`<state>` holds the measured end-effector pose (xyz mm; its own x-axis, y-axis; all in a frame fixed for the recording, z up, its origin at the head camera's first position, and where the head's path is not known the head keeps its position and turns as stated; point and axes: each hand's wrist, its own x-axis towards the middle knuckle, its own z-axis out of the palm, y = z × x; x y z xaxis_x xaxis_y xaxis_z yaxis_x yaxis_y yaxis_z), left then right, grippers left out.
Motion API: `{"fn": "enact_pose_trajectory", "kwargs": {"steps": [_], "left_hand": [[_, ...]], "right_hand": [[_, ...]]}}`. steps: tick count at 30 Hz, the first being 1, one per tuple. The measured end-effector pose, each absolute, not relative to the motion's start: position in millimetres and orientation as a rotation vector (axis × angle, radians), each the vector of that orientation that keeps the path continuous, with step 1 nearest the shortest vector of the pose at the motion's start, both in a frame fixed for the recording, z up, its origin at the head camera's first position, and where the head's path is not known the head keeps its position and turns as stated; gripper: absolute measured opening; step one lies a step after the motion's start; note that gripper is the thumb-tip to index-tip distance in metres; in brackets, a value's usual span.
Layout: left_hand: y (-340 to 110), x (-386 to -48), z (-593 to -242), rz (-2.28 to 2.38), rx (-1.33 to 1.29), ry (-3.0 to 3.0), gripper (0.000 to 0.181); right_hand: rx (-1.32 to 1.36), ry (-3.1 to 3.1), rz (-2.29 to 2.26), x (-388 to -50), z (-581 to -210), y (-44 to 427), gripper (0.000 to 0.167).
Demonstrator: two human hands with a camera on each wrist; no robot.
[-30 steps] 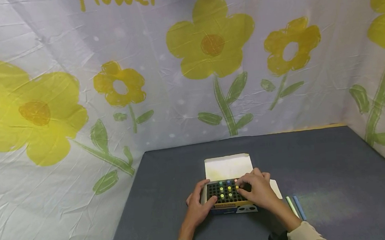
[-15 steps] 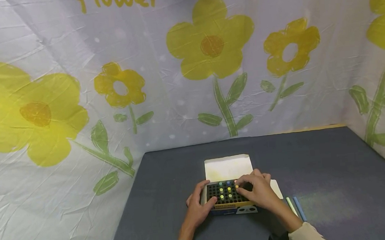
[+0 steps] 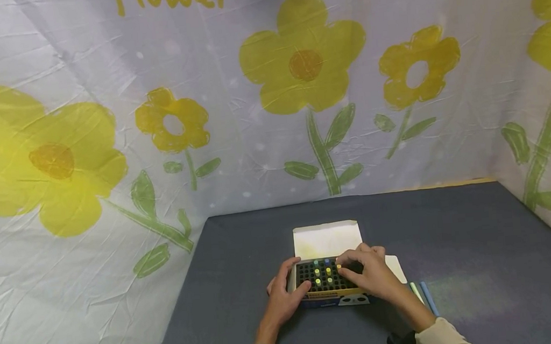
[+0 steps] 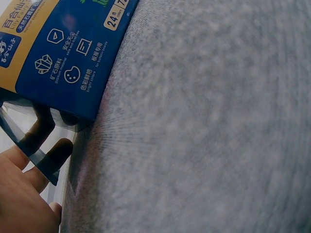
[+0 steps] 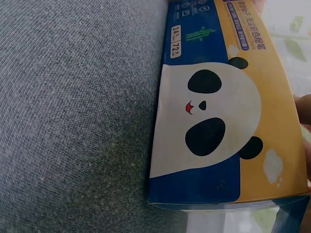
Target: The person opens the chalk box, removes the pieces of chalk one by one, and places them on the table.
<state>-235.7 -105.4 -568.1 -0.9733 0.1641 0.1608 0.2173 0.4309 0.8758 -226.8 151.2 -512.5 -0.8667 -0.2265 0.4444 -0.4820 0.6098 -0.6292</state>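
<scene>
A: The right hand (image 3: 373,272) is barely shifting since a second ago: its forearm is lying a little farther right, hiding more of the pale green chalk (image 3: 415,290), and a touch more of the side flap (image 3: 396,268) is showing.

B: And the fingers?

A: On the right, thumb and forefinger are nearly meeting, pinching the end of a yellow chalk (image 3: 338,267) at the top of the chalk box (image 3: 321,302). (How deep that stick is sitting I cannot tell; only its end is showing.) The left hand (image 3: 283,292) is gripping the box's left end, thumb over the near side, fingers spreading round the back.

B: What is worrying you?

A: Snapping, mostly. If the wrist is tilting while the stick is standing in its hole, the chalk could be breaking against the edge. The forefinger is also lying close to the back row, so it may be nudging a neighbour.

B: And farther out?

A: The box is resting on the bench (image 3: 243,261); should the left grip be loosening, it could be skidding. The forearm is passing near the loose blue chalk (image 3: 429,298) too, and a careless sweep might be rolling it away.

B: Anything else differing?

A: Nothing I am noticing; the left hand is keeping its place.
</scene>
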Motion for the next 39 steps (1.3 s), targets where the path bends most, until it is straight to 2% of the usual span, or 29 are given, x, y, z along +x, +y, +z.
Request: {"fn": "enact_pose_trajectory", "kwargs": {"steps": [11,27,39], "left_hand": [[-104.8,-235.6,-567.9,-1.610,-0.354,-2.609,0.056],[-104.3,-235.1,-566.0,-1.603,-0.320,-2.629,0.057],[-105.4,-234.8,-568.2,-1.625,-0.329,-2.611,0.057]], "right_hand": [[0.668,-2.291,1.149,-232.9,-509.8,152.2,0.022],[0.660,-2.140,1.200,-236.9,-503.8,159.6,0.029],[0.636,-2.211,1.443,-228.7,-497.1,177.8,0.018]]}}
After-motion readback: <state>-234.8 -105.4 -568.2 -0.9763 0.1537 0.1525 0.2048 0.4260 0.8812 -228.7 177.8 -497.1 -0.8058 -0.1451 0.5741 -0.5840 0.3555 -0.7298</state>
